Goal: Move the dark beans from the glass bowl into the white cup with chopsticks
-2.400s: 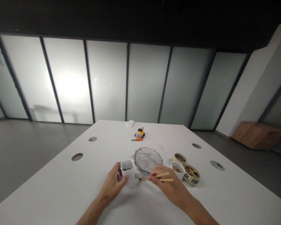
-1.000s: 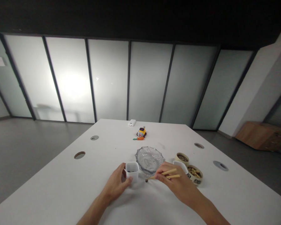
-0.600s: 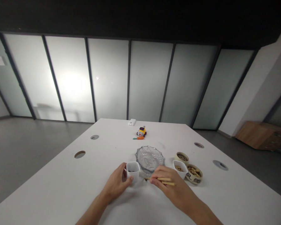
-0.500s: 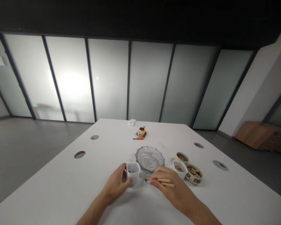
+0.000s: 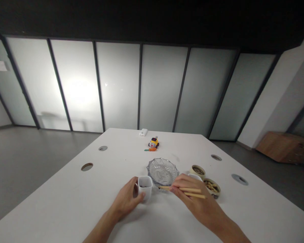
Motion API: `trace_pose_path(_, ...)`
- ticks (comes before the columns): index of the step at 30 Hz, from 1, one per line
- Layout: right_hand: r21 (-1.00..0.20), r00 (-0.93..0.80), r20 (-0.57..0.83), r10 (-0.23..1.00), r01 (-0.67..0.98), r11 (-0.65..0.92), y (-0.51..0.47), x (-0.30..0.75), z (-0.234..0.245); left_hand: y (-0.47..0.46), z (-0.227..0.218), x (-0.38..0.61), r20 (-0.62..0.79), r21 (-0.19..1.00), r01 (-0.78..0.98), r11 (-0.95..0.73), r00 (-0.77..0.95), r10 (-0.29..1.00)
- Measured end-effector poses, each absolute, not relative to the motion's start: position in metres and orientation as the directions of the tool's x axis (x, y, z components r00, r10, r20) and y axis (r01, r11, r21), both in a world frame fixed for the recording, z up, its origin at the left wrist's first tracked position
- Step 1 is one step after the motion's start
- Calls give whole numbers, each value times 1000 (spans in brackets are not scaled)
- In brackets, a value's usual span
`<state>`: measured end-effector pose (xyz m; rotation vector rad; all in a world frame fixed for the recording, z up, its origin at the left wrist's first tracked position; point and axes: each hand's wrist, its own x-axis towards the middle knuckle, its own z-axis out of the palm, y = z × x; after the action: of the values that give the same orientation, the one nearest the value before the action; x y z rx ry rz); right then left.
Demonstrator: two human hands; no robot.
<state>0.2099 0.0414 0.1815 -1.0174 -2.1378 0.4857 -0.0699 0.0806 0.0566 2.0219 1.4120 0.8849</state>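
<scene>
My left hand (image 5: 128, 198) is closed around the side of a small white square cup (image 5: 145, 191), which has something dark at its bottom. A pair of wooden chopsticks (image 5: 191, 190) is in the grip of my right hand (image 5: 192, 192), their tips pointing left toward the cup. A small dark bit, too small to name, shows at the tips. Just behind the chopsticks stands a clear glass bowl (image 5: 162, 170) with a scalloped rim. Another white cup (image 5: 194, 176) is mostly hidden behind my right hand.
Right of the glass bowl are a round bowl of peanuts (image 5: 212, 186) and a round bowl with dark contents (image 5: 197, 171). Farther back lie an orange toy carrot (image 5: 152, 149), a yellow toy car (image 5: 154, 142) and a white device (image 5: 143, 132). The white table (image 5: 66, 199) has several round holes.
My right hand has moved right and slightly up, with the chopsticks now lifted and more level. It covers more of the second white cup. My left hand stays on its cup.
</scene>
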Motion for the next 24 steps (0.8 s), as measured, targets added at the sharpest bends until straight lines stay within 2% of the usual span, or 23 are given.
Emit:
trace_pose_path(4, -549, -383, 575, 723, 475, 688, 37, 215, 189, 77, 60, -67, 239, 659, 647, -382, 302, 923)
trace_pose_path(9, -559, -480, 541, 690, 407, 722, 31, 199, 178, 69, 67, -62, 247, 568, 693, -444, 371, 895)
trace_pose_path(11, -527, -463, 582, 669, 411, 743, 28, 201, 178, 66, 70, -59, 234, 565, 695, -445, 382, 894)
trace_pose_path(15, -427, -310, 731, 607, 486, 762, 19, 230, 180, 57, 72, -40, 171, 605, 704, -373, 343, 924)
trace_pose_path(18, -382, -164, 806, 569, 590, 711, 5, 262, 169, 47, 70, -15, 121, 621, 716, -318, 313, 942)
trace_pose_path(21, -419, -8, 830, 557, 650, 634, -11, 288, 144, 41, 68, 11, 83, 569, 761, -312, 324, 942)
trace_pose_path(24, -461, 45, 808, 587, 668, 584, -24, 304, 118, 40, 72, 38, 53, 523, 795, -308, 331, 942)
